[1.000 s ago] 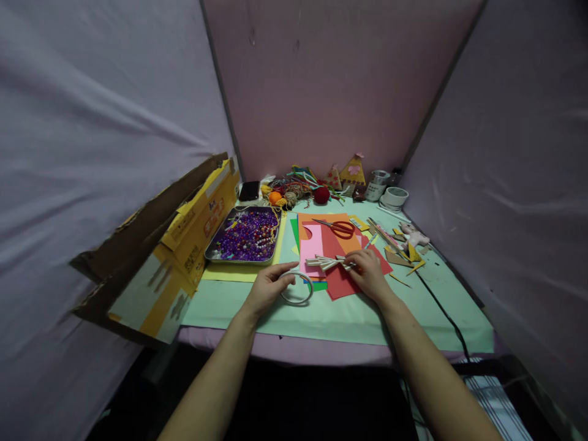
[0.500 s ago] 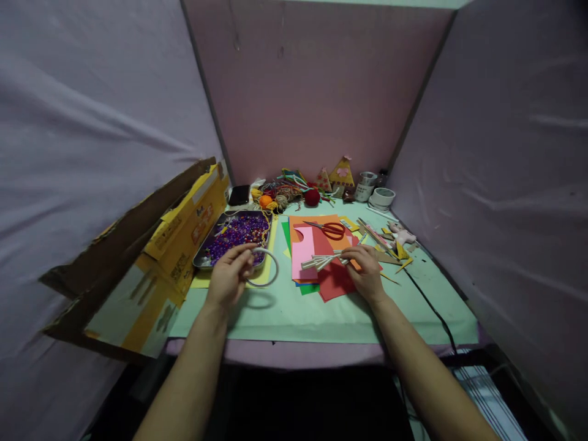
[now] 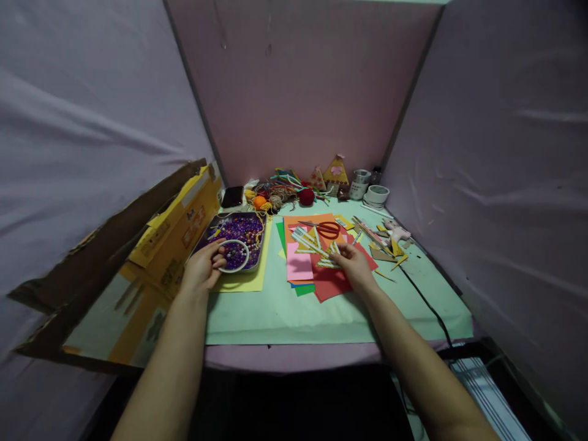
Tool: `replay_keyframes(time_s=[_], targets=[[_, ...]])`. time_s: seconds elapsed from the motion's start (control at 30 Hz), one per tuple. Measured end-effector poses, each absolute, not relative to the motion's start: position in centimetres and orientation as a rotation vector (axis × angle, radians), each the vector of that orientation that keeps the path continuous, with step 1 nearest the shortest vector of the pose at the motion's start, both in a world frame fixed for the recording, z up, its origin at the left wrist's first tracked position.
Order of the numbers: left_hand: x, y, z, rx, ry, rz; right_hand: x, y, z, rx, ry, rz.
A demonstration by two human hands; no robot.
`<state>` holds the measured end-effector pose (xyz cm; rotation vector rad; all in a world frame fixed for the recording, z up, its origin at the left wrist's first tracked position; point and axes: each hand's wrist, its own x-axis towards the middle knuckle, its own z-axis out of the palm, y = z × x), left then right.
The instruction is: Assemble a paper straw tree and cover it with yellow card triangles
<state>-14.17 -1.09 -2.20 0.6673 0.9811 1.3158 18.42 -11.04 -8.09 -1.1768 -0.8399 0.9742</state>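
White ring (image 3: pixel 234 271) gripped in left hand (image 3: pixel 202 268), right hand (image 3: pixel 353 266) pinching paper strips (image 3: pixel 312 245)

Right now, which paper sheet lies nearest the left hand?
The yellow sheet under the bead tray by the left hand; pink and red sheets lie farther right.

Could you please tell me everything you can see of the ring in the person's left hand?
The ring is a thin, pale, plain hoop, and its material is hard to tell at this size. It is open in the middle, and purple beads show through it. The fingers of the left hand hold its left side, low over a metal tray. Whether it touches the beads cannot be told.
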Motion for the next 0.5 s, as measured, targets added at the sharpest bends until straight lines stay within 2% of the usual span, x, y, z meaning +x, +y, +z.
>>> replay_keyframes(time_s=[0.37, 0.5], targets=[[-13.9, -0.7, -3.0, 0.833, 1.05, 1.325, 18.3, -11.5, -8.6, -1.191, -0.844, 0.975], [-14.0, -0.2, -3.8, 1.097, 1.257, 1.319, 18.3, -11.5, -8.7, -1.187, -0.82, 0.97]])
